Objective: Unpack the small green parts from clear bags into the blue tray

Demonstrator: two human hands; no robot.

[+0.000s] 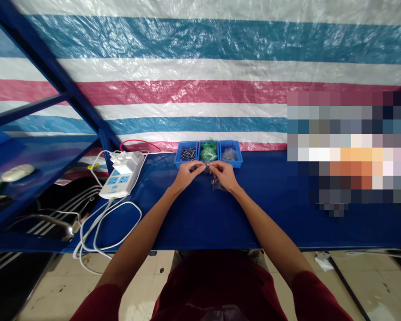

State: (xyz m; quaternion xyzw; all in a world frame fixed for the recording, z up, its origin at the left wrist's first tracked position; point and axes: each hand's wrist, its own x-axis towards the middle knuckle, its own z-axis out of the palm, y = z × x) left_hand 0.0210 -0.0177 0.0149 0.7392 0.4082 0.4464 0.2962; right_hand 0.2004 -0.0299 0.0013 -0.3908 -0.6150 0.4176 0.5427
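My left hand [187, 174] and my right hand [225, 174] meet in front of the blue bins, fingertips pinched together. Between them is a small item [207, 166], too tiny and blurred to name. Under my right hand, a few thin metal pins or screws [213, 184] lie beside what looks like clear plastic [221, 184], partly covered by that hand. Just beyond my fingers stand the left blue bin [177, 157] with many metal screw-like pieces, the middle blue bin [208, 143] with green plastic bagging, and the right blue bin [239, 157] with a clear bag of small parts.
A white power strip [115, 189] with plugged-in adapters stands on the blue table [200, 223] at left, its white cables [100, 238] looped over the front edge. Blue frame bars [83, 111] rise at left. A striped tarp [187, 71] hangs behind. The right side is pixelated.
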